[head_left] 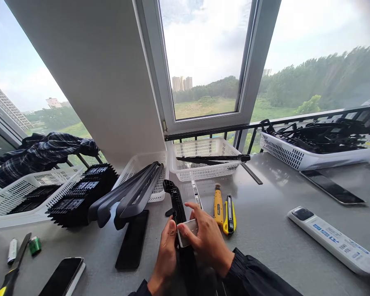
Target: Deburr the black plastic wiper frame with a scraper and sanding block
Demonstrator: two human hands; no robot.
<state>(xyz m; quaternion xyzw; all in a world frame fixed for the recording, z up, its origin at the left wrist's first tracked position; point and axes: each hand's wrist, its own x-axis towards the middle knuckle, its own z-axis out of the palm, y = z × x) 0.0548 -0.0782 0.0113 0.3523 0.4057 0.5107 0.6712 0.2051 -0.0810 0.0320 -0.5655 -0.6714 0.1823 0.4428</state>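
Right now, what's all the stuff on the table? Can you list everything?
baskets: four, white, along the window
black strips: a few, black, leaning out of a basket
black stack: one, left side
cloth: one, dark checked, far left
cutters: two, yellow, mid table
remote: one, white, right
phone: one, black, front left
long black part: one, in both hands
clear piece: one, on that part
left hand: holds the part
right hand: on the clear piece

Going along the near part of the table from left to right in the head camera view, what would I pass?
Green-capped cylinder → smartphone lying face up → left hand → right hand holding a small pale clip on a black wiper piece → yellow utility knife → white remote control.
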